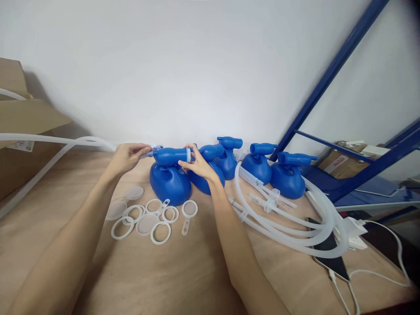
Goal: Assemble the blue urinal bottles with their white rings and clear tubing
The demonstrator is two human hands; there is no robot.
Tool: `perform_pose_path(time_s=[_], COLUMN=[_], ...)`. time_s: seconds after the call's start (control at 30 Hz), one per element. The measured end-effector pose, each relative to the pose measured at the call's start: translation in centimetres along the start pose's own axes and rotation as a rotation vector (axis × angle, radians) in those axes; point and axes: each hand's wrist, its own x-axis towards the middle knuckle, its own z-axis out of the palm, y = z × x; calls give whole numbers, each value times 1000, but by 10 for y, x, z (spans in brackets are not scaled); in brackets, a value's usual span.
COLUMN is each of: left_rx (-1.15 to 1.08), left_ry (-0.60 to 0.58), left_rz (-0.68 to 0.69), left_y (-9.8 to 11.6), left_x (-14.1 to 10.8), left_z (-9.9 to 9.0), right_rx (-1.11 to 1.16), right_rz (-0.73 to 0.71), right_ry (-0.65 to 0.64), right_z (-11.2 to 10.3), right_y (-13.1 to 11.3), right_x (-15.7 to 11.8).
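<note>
The nearest blue bottle [170, 184] stands upright on the wooden table, a blue tube-shaped neck [170, 156] lying across its top. My left hand [128, 156] pinches a small clear piece [150, 154] at the neck's left end. At the other end, the fingers of my right hand [197, 163] close round a white ring [188, 155] fitted on the neck. Below the bottle lie several white rings [160, 232], translucent discs [147, 224] and a ring with a tab [189, 209].
Several more blue bottles [288, 180] stand behind and to the right. Coiled translucent tubing [295, 243], a phone [331, 253] and cables lie at right. A cardboard box [29, 166] with hoses is at left, a blue metal frame [334, 61] at right.
</note>
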Motion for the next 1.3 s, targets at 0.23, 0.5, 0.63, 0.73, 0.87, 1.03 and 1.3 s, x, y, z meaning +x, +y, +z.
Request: perform_pose_path(time_s=[0.23,0.5,0.63,0.73,0.87,1.03,1.3], left_rx=[241,175,107,160,260,295,246], left_ry=[48,7,-50,-38,-3,-20,-214], left_rz=[231,202,159,176,196,169,160], left_y=[1,13,22,24,22,17,22], left_x=[-7,-10,-8,-8,-8,-5,-1], left_z=[4,-6,-15,-16,-16,-21,-18], right_rx=[-26,-111,-150,-153,-127,-73,-167], right_rz=[67,45,47,42,43,27,120], right_ry=[68,64,45,40,33,15,79], right_z=[1,-2,-3,-3,-3,-3,3], right_y=[5,6,4,2,-1,0,-3], right_x=[0,2,2,1,0,-1,1])
